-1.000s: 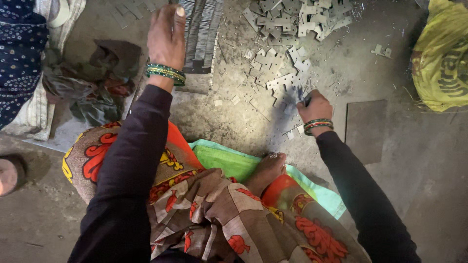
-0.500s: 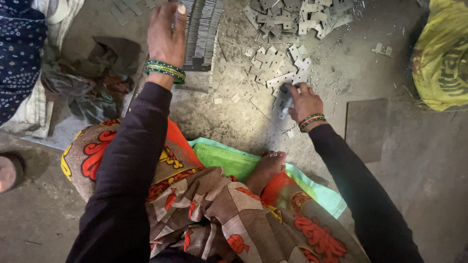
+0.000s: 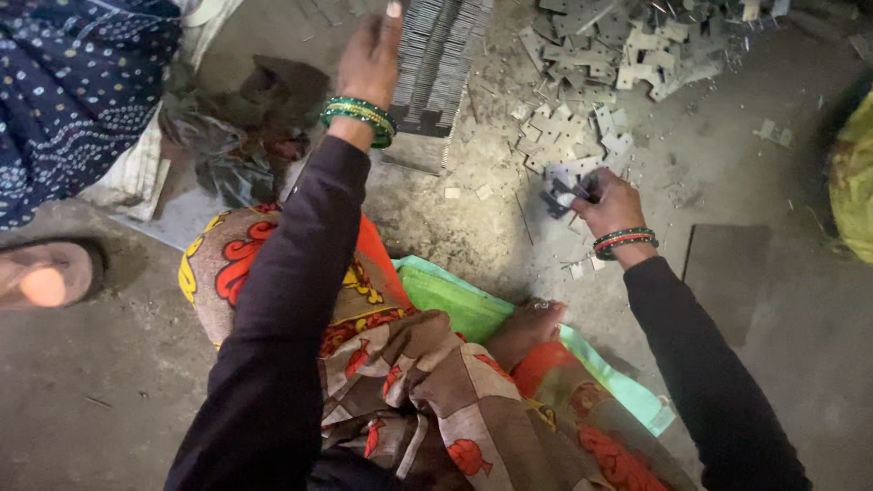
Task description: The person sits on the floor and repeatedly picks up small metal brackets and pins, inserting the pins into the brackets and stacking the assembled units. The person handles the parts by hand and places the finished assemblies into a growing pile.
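I sit on a grey floor with my legs folded under patterned cloth. My left hand (image 3: 371, 56) reaches forward and rests against a long stack of thin grey metal plates (image 3: 443, 64) standing on edge. My right hand (image 3: 607, 202) is closed around a small bunch of flat metal pieces (image 3: 562, 195) just above the floor. Loose notched metal pieces (image 3: 582, 127) lie scattered in front of that hand, with a bigger heap (image 3: 637, 41) farther away. Green bangles sit on both wrists.
Dark crumpled rags (image 3: 232, 136) lie at the left. Another person's blue dotted clothing (image 3: 73, 82) and foot (image 3: 41, 273) are at the far left. A dark flat square plate (image 3: 726, 277) lies at the right, next to a yellow sack (image 3: 855, 182). A green cloth (image 3: 455, 300) lies under my legs.
My right hand has slid left toward the scattered pieces and closed on a small bunch of them. My left hand has stayed at the plate stack.
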The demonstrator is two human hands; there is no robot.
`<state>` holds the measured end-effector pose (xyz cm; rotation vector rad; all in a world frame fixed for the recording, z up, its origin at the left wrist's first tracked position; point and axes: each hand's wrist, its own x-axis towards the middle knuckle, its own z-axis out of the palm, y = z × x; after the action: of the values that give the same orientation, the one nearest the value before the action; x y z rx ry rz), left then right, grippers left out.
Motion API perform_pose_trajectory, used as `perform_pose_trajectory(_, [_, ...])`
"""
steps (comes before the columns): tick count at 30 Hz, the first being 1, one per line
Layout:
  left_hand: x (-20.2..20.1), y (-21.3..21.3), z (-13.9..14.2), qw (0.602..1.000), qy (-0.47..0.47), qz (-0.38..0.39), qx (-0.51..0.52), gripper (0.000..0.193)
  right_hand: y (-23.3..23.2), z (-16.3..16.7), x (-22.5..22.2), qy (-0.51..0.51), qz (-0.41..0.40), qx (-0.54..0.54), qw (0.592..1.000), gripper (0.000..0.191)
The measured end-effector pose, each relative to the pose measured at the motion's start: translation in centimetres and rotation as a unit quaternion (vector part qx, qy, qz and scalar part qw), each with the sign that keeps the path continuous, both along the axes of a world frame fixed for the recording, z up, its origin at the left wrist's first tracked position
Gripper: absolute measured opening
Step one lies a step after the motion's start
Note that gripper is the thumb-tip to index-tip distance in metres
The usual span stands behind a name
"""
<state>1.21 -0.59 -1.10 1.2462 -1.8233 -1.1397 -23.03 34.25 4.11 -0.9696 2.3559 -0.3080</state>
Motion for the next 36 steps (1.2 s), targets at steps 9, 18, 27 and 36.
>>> perform_pose_trajectory(9, [0.8,-0.4,-1.3,0.971,-0.081,0.004,0.223,0.100,-13.5,0.7,12.0,-0.030,0.182,-0.352,0.917,0.032])
perform_pose_trajectory(18, [0.7,0.7,-1.9,0.950,-0.167,0.019,0.262,0.115,-17.6,0.6,15.8,0.238,0.247,-0.223,0.912,0.059])
perform_pose_trajectory(27, [0.8,0.6,-1.7,0.952,-0.057,0.011,0.300,0.114,-17.0,-1.5,15.7,0.250,0.122,-0.257,0.926,0.085])
perform_pose_trajectory(36, [0.7,0.1,-2.1,0.970,-0.072,-0.018,0.231,0.114,-2.1,-3.8,4.5,0.266,0.112,-0.048,0.956,0.056])
